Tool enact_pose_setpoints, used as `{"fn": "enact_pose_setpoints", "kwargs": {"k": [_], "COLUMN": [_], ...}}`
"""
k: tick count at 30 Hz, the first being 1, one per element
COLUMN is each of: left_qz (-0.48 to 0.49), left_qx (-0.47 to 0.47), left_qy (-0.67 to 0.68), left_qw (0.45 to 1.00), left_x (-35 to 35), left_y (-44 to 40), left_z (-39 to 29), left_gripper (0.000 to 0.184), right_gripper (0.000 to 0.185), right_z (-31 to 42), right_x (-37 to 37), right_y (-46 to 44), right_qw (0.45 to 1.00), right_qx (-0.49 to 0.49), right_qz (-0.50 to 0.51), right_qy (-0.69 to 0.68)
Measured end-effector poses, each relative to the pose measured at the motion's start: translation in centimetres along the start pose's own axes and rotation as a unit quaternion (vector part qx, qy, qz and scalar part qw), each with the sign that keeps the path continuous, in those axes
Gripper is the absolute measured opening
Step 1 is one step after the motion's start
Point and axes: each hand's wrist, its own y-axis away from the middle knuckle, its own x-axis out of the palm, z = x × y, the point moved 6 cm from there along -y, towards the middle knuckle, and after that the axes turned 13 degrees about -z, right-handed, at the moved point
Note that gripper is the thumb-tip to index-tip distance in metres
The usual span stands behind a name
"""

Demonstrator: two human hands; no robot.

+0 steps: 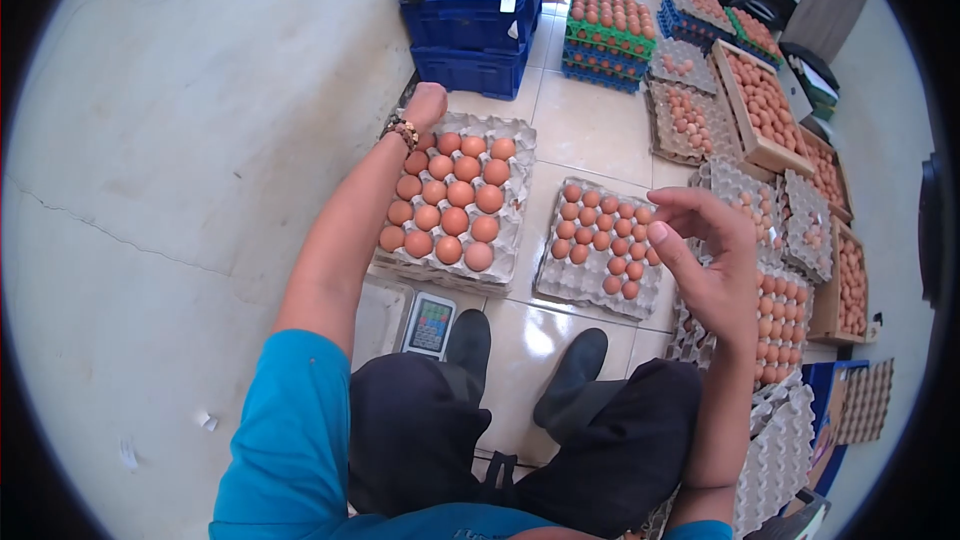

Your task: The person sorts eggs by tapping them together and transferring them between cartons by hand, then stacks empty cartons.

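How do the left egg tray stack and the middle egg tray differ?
The left egg tray stack stands tall; the middle egg tray sits low on the floor. The stack's top has bare cups along its right edge; the middle tray's near corners are bare. Both are grey with brown eggs.

Brown eggs (459, 194), in grey trays (522, 162), seemingly stacked

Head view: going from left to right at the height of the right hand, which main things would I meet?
Left forearm → stack of egg trays → smaller-looking egg tray on the floor → right hand → wooden crate of eggs.
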Motion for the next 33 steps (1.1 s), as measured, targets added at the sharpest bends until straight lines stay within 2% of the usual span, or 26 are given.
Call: {"fn": "enact_pose_setpoints", "kwargs": {"k": [2, 4, 5, 8, 10, 15, 16, 18, 20, 21, 22, 23, 25, 27, 28, 29, 30, 33], "left_qz": [-0.026, -0.097, -0.089, -0.139, -0.128, -0.139, -0.123, -0.096, -0.132, -0.154, -0.176, -0.178, -0.151, -0.111, -0.107, -0.105, -0.088, -0.107], "left_qx": [0.095, 0.169, 0.124, 0.152, 0.140, 0.167, 0.146, 0.106, 0.141, 0.173, 0.205, 0.201, 0.235, 0.184, 0.213, 0.242, 0.250, 0.196], "left_qy": [-0.036, -0.110, -0.147, -0.240, -0.182, -0.251, -0.239, -0.213, -0.200, -0.167, -0.133, -0.101, -0.074, -0.103, -0.098, -0.094, -0.094, -0.103], "left_qw": [0.994, 0.975, 0.977, 0.949, 0.965, 0.943, 0.952, 0.967, 0.961, 0.958, 0.954, 0.958, 0.957, 0.971, 0.966, 0.960, 0.960, 0.969], "left_x": [1.7, 1.4, 1.2, 1.5, 1.5, 1.3, 1.5, 1.1, 0.6, 0.3, 0.1, -0.1, -0.8, -2.5, -3.6, -5.0, -6.0, -10.0], "left_y": [-0.4, 3.3, 4.5, 5.5, 6.5, 5.0, 5.3, 5.9, 6.9, 7.6, 8.6, 10.5, 15.1, 19.3, 21.6, 24.0, 26.6, 32.5], "left_z": [0.9, -2.3, -3.6, -3.2, -3.6, -2.3, -2.5, -3.4, -5.3, -6.2, -7.3, -8.9, -12.5, -13.0, -12.5, -11.9, -12.6, -10.9], "left_gripper": [0.035, 0.034, 0.039, 0.041, 0.042, 0.035, 0.032, 0.026, 0.021, 0.020, 0.020, 0.020, 0.023, 0.028, 0.029, 0.032, 0.033, 0.034], "right_gripper": [0.024, 0.024, 0.024, 0.024, 0.023, 0.022, 0.021, 0.020, 0.018, 0.019, 0.020, 0.016, 0.021, 0.028, 0.032, 0.042, 0.042, 0.042], "right_z": [-0.3, -0.9, -1.2, -2.3, -3.2, -6.2, -7.4, -11.8, -19.2, -23.6, -24.3, -30.2, -34.7, -36.9, -37.4, -37.7, -38.1, -39.3], "right_x": [-0.3, -0.7, -1.1, -2.6, -3.3, -4.2, -4.0, -2.5, 0.7, 2.8, 5.0, 7.9, 11.9, 12.9, 13.1, 13.0, 13.2, 13.5], "right_y": [-0.1, -0.4, -0.6, -0.9, -1.2, -2.7, -2.9, -3.1, -1.8, -0.3, 0.8, 2.6, 5.8, 7.4, 7.7, 7.8, 7.9, 7.7], "right_qw": [1.000, 1.000, 0.999, 0.997, 0.994, 0.985, 0.982, 0.976, 0.964, 0.964, 0.965, 0.982, 0.951, 0.929, 0.915, 0.913, 0.917, 0.925], "right_qx": [-0.002, -0.002, -0.001, 0.012, 0.022, 0.035, 0.040, 0.086, 0.185, 0.227, 0.242, 0.159, 0.168, 0.123, 0.098, 0.119, 0.106, 0.075], "right_qz": [-0.008, -0.022, -0.032, -0.069, -0.096, -0.133, -0.139, -0.142, -0.141, -0.133, -0.073, -0.014, 0.082, 0.089, 0.094, 0.114, 0.112, 0.104], "right_qy": [-0.004, -0.014, -0.019, -0.032, -0.044, -0.108, -0.118, -0.139, -0.127, -0.047, 0.072, 0.100, 0.246, 0.337, 0.381, 0.372, 0.368, 0.356]}}
